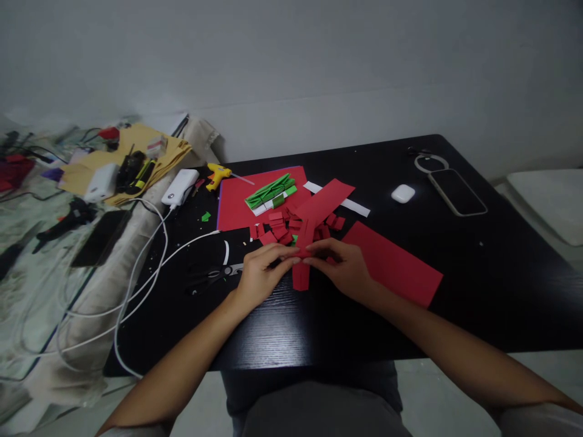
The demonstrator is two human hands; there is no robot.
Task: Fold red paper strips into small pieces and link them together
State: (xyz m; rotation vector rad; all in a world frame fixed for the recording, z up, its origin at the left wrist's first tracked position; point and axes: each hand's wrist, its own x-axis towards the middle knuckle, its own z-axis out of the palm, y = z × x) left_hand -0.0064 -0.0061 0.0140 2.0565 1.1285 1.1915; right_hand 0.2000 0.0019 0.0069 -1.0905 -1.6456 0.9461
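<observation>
Both hands meet at a red paper strip [300, 280] over the front middle of the black table. My left hand [262, 273] pinches it from the left, thumb and fingertips closed on the paper. From the other side my right hand [344, 267] pinches the same strip. Just beyond the fingertips lies another red strip [330, 197], slanting up to the right. Small folded red paper pieces [279, 226] are heaped behind the hands. Beneath my right forearm is a wide red paper sheet [396, 264]. Black-handled scissors [218, 272] rest beside my left hand.
Folded green paper [271, 191] lies on a red sheet [232, 209], with a yellow glue gun [218, 176] at its corner. A white strip [357, 207], a white earbud case [403, 193] and a phone [456, 192] are further right. White cables [159, 267] loop along the left.
</observation>
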